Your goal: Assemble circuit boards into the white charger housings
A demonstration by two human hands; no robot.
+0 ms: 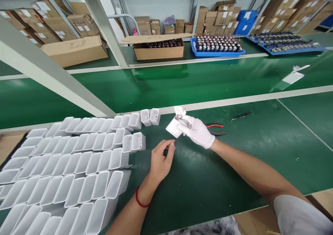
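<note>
My right hand (196, 131), in a white glove, grips a white plastic part (174, 127) between thumb and fingers. The part has a flat, squarish face, with a smaller white flap and thin dark wires at its top. Bare, with a red cord bracelet (142, 198) at the wrist, my left hand (161, 160) is just below and left of the part, apart from it. Its thumb and index fingertips come together in a pinch; anything between them is too small to make out. Pliers (215, 129) with red and black handles lie behind my right hand.
Rows of open white plastic boxes (99, 158) cover the left of the green table (197, 179). A dark pen-like tool (241, 116) lies at the right. Across the green belt (161, 85), which carries another white part (293, 77), are a carton (158, 51) and a blue tray (218, 52).
</note>
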